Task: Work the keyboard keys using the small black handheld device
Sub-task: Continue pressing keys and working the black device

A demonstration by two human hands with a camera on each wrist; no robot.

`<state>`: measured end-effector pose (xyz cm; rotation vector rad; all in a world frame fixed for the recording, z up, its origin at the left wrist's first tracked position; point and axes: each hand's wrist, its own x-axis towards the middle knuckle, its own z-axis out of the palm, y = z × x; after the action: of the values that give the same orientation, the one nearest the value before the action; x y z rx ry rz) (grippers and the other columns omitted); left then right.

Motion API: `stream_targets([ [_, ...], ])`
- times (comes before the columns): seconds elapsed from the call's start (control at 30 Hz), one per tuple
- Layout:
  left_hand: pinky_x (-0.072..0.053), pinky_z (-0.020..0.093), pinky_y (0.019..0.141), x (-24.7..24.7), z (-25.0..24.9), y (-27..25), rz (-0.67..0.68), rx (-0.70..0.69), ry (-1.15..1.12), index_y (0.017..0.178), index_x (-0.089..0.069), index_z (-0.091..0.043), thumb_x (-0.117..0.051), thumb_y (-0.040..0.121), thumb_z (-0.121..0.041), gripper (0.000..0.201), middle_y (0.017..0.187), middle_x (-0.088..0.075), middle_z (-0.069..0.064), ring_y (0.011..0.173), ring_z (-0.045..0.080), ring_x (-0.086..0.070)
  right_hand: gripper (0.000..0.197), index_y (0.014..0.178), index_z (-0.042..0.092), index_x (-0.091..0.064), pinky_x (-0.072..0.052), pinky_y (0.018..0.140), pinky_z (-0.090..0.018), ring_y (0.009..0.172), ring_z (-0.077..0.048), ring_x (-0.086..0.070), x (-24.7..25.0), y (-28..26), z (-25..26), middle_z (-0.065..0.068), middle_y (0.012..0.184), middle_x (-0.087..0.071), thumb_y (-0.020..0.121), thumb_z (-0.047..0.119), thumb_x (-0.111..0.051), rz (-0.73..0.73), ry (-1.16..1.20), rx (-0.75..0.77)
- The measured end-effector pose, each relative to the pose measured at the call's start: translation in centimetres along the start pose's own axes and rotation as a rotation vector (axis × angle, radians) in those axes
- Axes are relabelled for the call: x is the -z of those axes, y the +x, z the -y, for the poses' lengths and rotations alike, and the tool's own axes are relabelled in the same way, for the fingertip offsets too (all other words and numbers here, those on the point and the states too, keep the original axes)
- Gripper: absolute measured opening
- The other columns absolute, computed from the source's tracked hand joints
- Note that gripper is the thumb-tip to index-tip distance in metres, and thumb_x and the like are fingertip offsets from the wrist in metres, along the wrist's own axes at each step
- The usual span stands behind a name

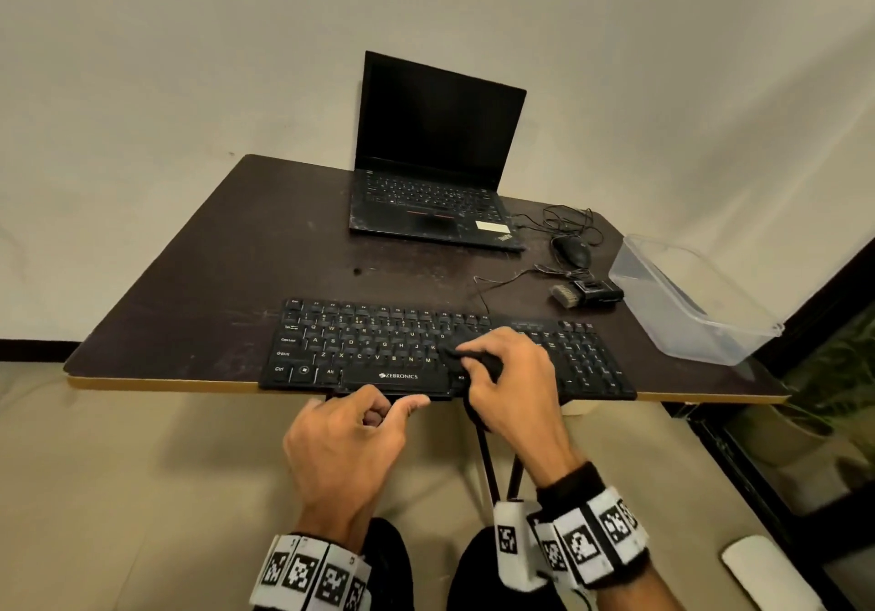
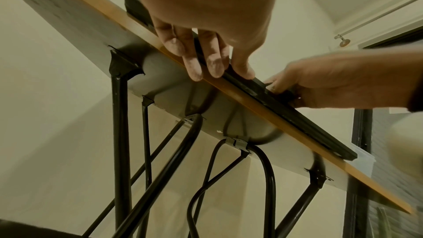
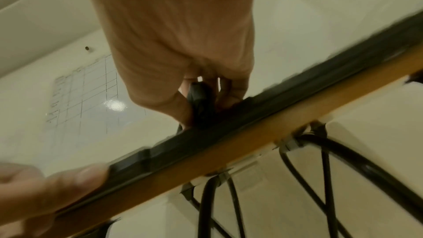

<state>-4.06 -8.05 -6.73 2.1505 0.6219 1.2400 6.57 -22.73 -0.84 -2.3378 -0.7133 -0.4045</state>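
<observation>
**Keyboard close to the table's edge while you worked the keys**

Plain cream walls stood behind a dark table (image 1: 199,255), and the black keyboard (image 1: 360,350) lay right along its near edge. Your right hand (image 1: 509,373) was closed around the small black device (image 1: 473,355), its tip down on the keys right of the space bar. Your left hand (image 1: 348,440) steadied the keyboard's front rim, thumb on top and fingers (image 2: 194,61) reaching under the table edge. I judged that a hard push could have slid the keyboard off the edge if that hold loosened. Too much force might also have popped a keycap loose. A laptop (image 1: 435,155), a mouse (image 1: 572,250) and a clear plastic box (image 1: 738,326) sat further back.
</observation>
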Motion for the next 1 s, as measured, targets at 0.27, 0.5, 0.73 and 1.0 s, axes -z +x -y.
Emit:
stream_targets([
  [0.27,-0.039,0.028,0.061,-0.6,-0.1,-0.2,-0.025,-0.031,-0.013,0.049,-0.061,-0.021,-0.065,0.076,-0.069,0.055,0.044,-0.054,-0.012,0.043,0.018,-0.046,0.019,0.103,0.020,-0.085,-0.054,0.093,-0.030,0.104,-0.018,-0.073,5.5,1.7,-5.1,0.003,0.106,-0.080,0.091,0.006,-0.078,-0.018,-0.174,-0.215],
  [0.5,-0.044,0.030,0.057,-0.5,-0.1,-0.1,0.006,-0.015,-0.014,0.049,-0.062,-0.020,-0.064,0.076,-0.071,0.057,0.044,-0.054,-0.010,0.046,0.024,-0.052,0.021,0.099,0.025,-0.085,-0.053,0.098,-0.030,0.105,-0.014,-0.071,7.4,2.3,-6.3,0.007,0.105,-0.080,0.090,0.007,-0.078,0.079,-0.208,-0.140],
  [0.73,-0.047,0.032,0.057,-0.4,-0.2,-0.3,0.003,0.008,-0.018,0.050,-0.063,-0.020,-0.064,0.075,-0.069,0.054,0.046,-0.058,-0.009,0.049,0.026,-0.053,0.026,0.096,0.025,-0.086,-0.055,0.099,-0.026,0.101,-0.006,-0.071,7.5,3.4,-6.4,0.015,0.101,-0.080,0.088,0.002,-0.076,0.195,-0.169,-0.005],
  [1.0,-0.048,0.036,0.060,-0.3,-0.3,-0.3,0.102,0.113,0.031,0.053,-0.065,-0.022,-0.093,0.069,-0.056,0.046,0.050,-0.060,-0.010,0.061,0.028,-0.054,0.020,0.100,0.024,-0.083,-0.055,0.096,-0.031,0.101,-0.004,-0.068,8.3,3.4,-7.1,0.023,0.101,-0.071,0.093,0.008,-0.074,0.336,-0.168,0.194],
])
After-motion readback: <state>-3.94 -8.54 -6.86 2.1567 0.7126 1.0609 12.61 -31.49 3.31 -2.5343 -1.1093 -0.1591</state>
